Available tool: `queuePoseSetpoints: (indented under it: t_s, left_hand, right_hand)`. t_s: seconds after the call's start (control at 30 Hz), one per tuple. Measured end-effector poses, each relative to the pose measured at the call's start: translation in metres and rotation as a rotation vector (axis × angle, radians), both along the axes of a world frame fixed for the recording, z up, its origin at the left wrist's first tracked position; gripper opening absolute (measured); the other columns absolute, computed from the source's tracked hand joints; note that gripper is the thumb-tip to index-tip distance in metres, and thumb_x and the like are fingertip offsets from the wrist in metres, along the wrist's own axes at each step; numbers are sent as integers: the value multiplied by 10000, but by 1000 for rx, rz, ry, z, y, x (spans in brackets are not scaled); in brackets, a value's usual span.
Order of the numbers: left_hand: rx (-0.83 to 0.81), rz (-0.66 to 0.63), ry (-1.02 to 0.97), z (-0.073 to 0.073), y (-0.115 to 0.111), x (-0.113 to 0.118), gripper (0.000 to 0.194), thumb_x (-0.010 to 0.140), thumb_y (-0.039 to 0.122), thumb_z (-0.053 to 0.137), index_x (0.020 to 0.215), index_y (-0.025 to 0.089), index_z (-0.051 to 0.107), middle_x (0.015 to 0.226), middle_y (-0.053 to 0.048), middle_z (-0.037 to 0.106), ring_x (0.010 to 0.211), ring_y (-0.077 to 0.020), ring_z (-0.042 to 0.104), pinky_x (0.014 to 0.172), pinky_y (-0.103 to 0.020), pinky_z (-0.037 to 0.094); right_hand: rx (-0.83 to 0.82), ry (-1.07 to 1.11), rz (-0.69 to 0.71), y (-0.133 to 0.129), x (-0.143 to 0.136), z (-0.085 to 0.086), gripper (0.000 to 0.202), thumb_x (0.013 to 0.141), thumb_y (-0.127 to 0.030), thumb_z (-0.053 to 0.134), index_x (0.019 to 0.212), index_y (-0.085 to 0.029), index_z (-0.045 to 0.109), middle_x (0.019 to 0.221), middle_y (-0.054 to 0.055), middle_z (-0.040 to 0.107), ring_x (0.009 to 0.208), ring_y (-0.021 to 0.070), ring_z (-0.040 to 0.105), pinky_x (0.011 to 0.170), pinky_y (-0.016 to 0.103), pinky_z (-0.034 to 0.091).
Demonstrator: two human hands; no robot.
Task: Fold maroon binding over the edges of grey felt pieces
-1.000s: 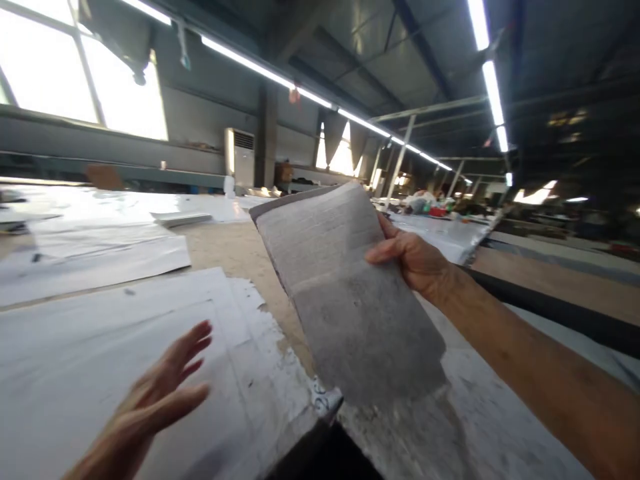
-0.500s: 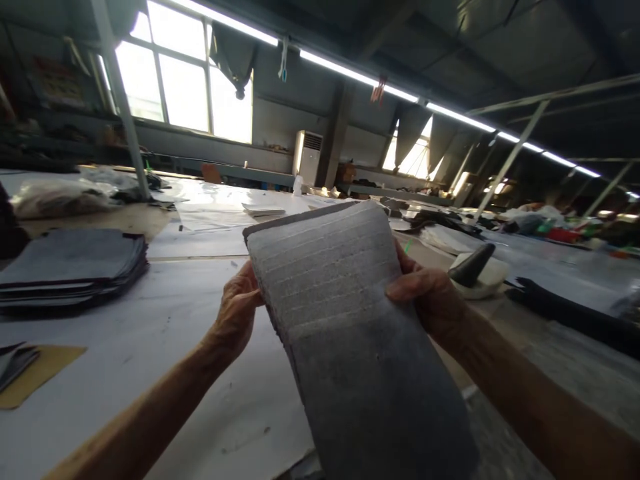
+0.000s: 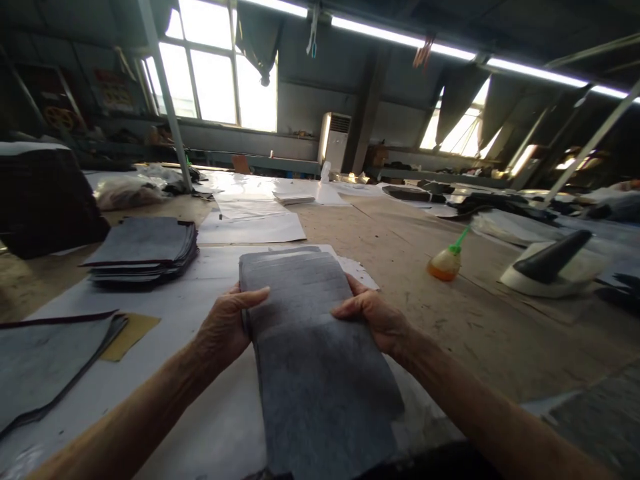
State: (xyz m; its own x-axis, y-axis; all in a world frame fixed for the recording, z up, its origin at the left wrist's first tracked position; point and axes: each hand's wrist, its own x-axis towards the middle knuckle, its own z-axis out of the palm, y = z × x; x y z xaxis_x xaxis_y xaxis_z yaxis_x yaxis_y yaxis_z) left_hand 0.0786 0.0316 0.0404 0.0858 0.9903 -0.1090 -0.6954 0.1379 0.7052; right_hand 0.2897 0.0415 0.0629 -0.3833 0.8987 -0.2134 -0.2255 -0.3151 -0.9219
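A stack of grey sheet pieces, perhaps leather or fabric, is held between both hands over the white paper. Their upper edges are fanned into narrow steps. My left hand grips the left edge, thumb on top. On the right edge, my right hand holds on with its thumb pressed on the upper face and the other fingers partly hidden beneath. Left of my left hand lies another pile of grey pieces with dark edges. Nearer me, more grey pieces lie partly over a tan sheet.
To the right stand a squeeze bottle with orange liquid and green nozzle, and a cream object with a black handle. A dark tall stack is at far left. A metal post rises behind the plastic bags.
The stack of grey pieces has been lowered and now lies flatter, its top edges in finer steps. My left thumb has come onto the top face. The view has swung and shows more table.
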Motion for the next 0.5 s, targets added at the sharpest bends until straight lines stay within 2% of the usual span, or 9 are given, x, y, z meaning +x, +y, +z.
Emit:
queuePoseSetpoints:
  t_s: [0.1, 0.17, 0.23, 0.3, 0.37, 0.5]
  left_hand:
    - [-70, 57, 151, -11, 14, -5, 494, 519, -74, 571, 988, 80, 583, 685, -48, 637, 580, -192, 615, 526, -276, 524]
    - [-92, 96, 227, -15, 28, -9, 460, 586, -87, 547, 1014, 80, 562, 701, -34, 622, 562, -154, 598, 521, -258, 515]
    - [-93, 117, 292, -15, 43, -15, 320, 721, -26, 542, 1019, 92, 548, 746, -21, 604, 579, -118, 581, 533, -238, 507]
    - [-86, 118, 345, -13, 58, -20, 174, 834, 99, 530, 1008, 102, 541, 791, -16, 586, 607, -99, 568, 546, -227, 501]
    - [-80, 112, 387, -10, 71, -24, 156, 874, 198, 519, 996, 103, 539, 812, -19, 575, 623, -96, 560, 553, -227, 497]
    - [-50, 92, 460, -10, 89, -25, 180, 883, 243, 512, 998, 105, 532, 815, -20, 564, 617, -91, 547, 541, -218, 483]
  right_hand:
    - [17, 4, -20, 12, -13, -12, 761, 497, -30, 541, 1219, -253, 449, 875, 20, 632, 591, 173, 582, 506, 286, 473]
    - [69, 21, -49, 20, -22, -18, 713, 522, -62, 536, 1208, -242, 459, 910, 20, 632, 655, 175, 594, 559, 285, 487]
    - [135, 35, -69, 27, -30, -22, 660, 568, -111, 537, 1209, -244, 455, 969, 17, 624, 738, 184, 603, 626, 296, 499]
    - [191, 25, -80, 33, -35, -25, 582, 643, -199, 546, 1215, -244, 448, 1021, 25, 613, 791, 200, 605, 666, 327, 506]
    - [240, -17, -102, 38, -36, -28, 506, 713, -315, 544, 1204, -228, 461, 1058, 48, 603, 842, 218, 601, 700, 356, 507]
    - [362, -174, -207, 44, -28, -36, 498, 750, -441, 532, 1180, -191, 494, 1135, 88, 566, 971, 230, 562, 824, 377, 463]
